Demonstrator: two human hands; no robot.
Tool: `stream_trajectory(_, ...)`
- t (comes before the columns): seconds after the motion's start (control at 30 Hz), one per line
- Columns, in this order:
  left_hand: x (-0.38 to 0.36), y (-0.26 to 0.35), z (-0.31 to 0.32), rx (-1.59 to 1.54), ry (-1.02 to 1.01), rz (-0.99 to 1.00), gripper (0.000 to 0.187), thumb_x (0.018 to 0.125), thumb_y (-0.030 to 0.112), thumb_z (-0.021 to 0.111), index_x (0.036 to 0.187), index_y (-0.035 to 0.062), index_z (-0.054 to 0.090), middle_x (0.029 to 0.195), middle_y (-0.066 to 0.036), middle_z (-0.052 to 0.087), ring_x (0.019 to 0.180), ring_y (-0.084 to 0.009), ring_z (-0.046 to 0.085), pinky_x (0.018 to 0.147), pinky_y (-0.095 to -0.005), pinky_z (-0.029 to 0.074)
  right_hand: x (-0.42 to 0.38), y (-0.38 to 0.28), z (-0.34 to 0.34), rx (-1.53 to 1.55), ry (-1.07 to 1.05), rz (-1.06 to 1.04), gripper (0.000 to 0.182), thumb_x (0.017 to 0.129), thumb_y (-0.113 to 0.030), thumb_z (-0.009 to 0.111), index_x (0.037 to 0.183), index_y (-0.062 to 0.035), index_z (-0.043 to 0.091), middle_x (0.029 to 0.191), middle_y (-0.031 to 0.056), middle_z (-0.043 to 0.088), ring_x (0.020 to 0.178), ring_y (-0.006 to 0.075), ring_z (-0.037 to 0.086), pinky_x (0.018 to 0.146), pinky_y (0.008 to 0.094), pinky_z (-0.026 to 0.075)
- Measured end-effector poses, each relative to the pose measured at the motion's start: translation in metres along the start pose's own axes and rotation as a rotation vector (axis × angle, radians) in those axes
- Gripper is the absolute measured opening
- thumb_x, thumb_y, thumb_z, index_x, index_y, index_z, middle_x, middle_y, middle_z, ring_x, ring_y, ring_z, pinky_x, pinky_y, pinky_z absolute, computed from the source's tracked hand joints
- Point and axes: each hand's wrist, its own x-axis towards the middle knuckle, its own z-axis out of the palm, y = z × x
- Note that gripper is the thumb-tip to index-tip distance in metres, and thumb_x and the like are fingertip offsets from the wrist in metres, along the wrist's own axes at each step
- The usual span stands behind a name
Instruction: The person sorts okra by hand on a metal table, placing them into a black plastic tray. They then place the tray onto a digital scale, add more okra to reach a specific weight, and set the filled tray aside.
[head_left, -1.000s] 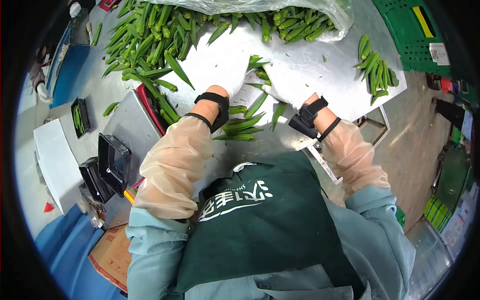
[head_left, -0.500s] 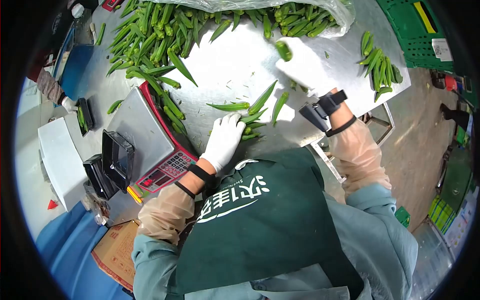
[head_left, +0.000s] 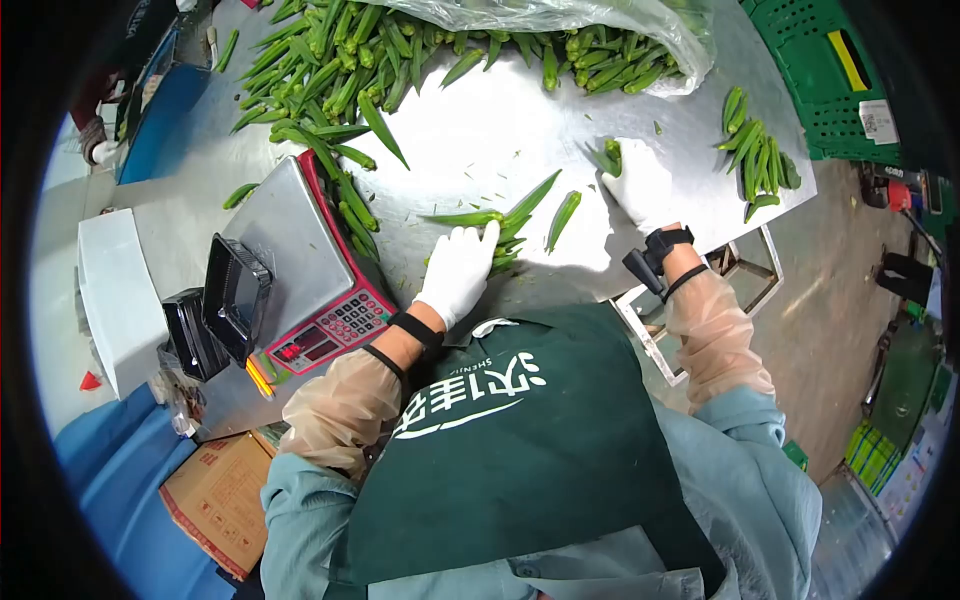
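- The left hand (head_left: 458, 272), in a white knit-looking glove, is resting partly open to the right of the scale, its thumb standing apart from its fingers; it is touching a small cluster of slim, ridged green okra pods (head_left: 515, 225), and whether it is gripping any is hard to tell.
- The right hand (head_left: 643, 185), gloved alike, is closing around short green okra pieces (head_left: 610, 156), farther right of the scale; its fingers are partly hiding them.
- A single tapered okra pod (head_left: 564, 221) is lying between the hands, right of the scale.
- The red plastic scale with a flat silver metal plate (head_left: 285, 235) is showing lit red digits beside its keypad.
- Loose okra pods (head_left: 352, 208) are lying along the scale's right edge.
- A glossy black rectangular plastic tray (head_left: 238, 298) is standing tilted at the scale's left edge, its ribbed inside showing; more black trays (head_left: 194, 335) are leaning just left of it.
- A large tangled okra heap (head_left: 335, 60) is spreading beyond the scale, partly under a crinkled clear plastic bag (head_left: 600, 18).
- A smooth, shiny metal table (head_left: 570, 120) is carrying the scale and pods.
- Far right of the scale, an okra bunch (head_left: 760, 158) is lying near a perforated green plastic crate (head_left: 812, 75).
- A brown cardboard box (head_left: 218, 500) is sitting below the scale.
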Motion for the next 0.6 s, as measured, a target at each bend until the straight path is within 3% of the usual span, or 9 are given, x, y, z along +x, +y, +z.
stream_trajectory(0.07,-0.008,-0.001,-0.013,-0.204,0.0,-0.137,0.061,0.068,0.008,0.07,0.125,0.0008,0.051,0.097,-0.015,0.059,0.093,-0.0313,0.058,0.08,-0.0409,0.048,0.003,-0.002,-0.008,0.097,0.061,0.097,0.037,0.08,-0.017,0.066,0.116,-0.0079,0.061,0.092,0.01,0.066,0.082,0.0264,0.065,0.078,0.0356,0.052)
stream_trajectory(0.1,-0.014,-0.002,-0.023,-0.467,0.076,-0.268,0.06,0.071,0.01,0.073,0.124,0.0031,0.048,0.104,-0.017,0.063,0.094,-0.0326,0.063,0.084,-0.0416,0.052,0.008,0.0,-0.01,0.404,-0.053,0.187,0.034,0.081,-0.019,0.067,0.112,-0.0059,0.062,0.091,0.0093,0.067,0.081,0.0239,0.064,0.078,0.0347,0.052)
stream_trajectory(0.17,-0.018,-0.018,-0.029,-1.255,0.104,-0.401,0.047,0.078,0.011,0.07,0.121,0.0008,0.052,0.107,-0.014,0.065,0.094,-0.0244,0.065,0.083,-0.0357,0.053,0.014,0.002,-0.01,1.019,-0.312,0.361,0.03,0.083,-0.022,0.067,0.105,-0.0019,0.064,0.089,0.008,0.068,0.079,0.0188,0.064,0.078,0.0328,0.052)
stream_trajectory(0.2,-0.02,-0.024,-0.046,-1.553,-0.037,-0.44,0.038,0.084,0.015,0.068,0.117,-0.0004,0.056,0.106,-0.01,0.066,0.094,-0.018,0.064,0.083,-0.0321,0.053,0.009,-0.024,-0.02,1.232,-0.388,0.42,0.026,0.084,-0.021,0.067,0.102,-0.0009,0.066,0.087,0.0071,0.068,0.075,0.0164,0.063,0.074,0.0305,0.052)
stream_trajectory(0.23,-0.021,-0.025,-0.058,-1.821,-0.09,-0.487,0.035,0.086,0.016,0.064,0.116,-0.0013,0.058,0.103,-0.01,0.066,0.092,-0.0183,0.064,0.084,-0.0319,0.052,0.003,-0.052,-0.031,1.441,-0.465,0.473,0.023,0.085,-0.019,0.066,0.099,0.0,0.068,0.085,0.0061,0.068,0.071,0.0139,0.062,0.069,0.0281,0.052)
stream_trajectory(0.33,-0.019,-0.02,-0.072,-2.049,-0.043,-0.395,0.037,0.092,0.018,0.06,0.123,-0.0019,0.056,0.111,-0.011,0.065,0.096,-0.0192,0.064,0.086,-0.0333,0.052,-0.012,-0.112,-0.017,1.595,-0.819,0.334,0.019,0.093,-0.014,0.055,0.104,-0.0068,0.07,0.089,0.0057,0.069,0.081,0.0121,0.063,0.074,0.027,0.051)
stream_trajectory(0.4,-0.02,-0.018,-0.071,-2.126,0.051,-0.42,0.037,0.094,0.019,0.059,0.124,-0.001,0.056,0.114,-0.011,0.065,0.099,-0.0194,0.064,0.087,-0.0345,0.052,-0.025,-0.147,-0.015,1.395,-0.57,0.071,0.019,0.093,-0.014,0.057,0.105,-0.0032,0.068,0.095,0.0052,0.068,0.082,0.0123,0.062,0.074,0.0266,0.051)
stream_trajectory(0.43,-0.022,-0.02,-0.071,-2.163,0.099,-0.432,0.036,0.095,0.019,0.059,0.125,-0.0005,0.055,0.115,-0.011,0.065,0.1,-0.0195,0.064,0.088,-0.0351,0.052,-0.025,-0.166,-0.019,1.533,-0.629,0.258,0.019,0.094,-0.014,0.057,0.105,-0.0022,0.067,0.097,0.0053,0.068,0.083,0.0129,0.063,0.075,0.0267,0.051)
stream_trajectory(0.6,-0.05,-0.057,-0.068,-2.326,0.08,-0.412,0.047,0.105,0.035,0.041,0.139,0.004,0.044,0.134,-0.011,0.054,0.118,-0.0246,0.057,0.102,-0.0402,0.045,-0.026,-0.199,0.019,1.84,-0.899,0.452,0.028,0.098,-0.019,0.054,0.119,-0.0014,0.061,0.112,0.0087,0.066,0.098,0.0165,0.064,0.086,0.0299,0.052)
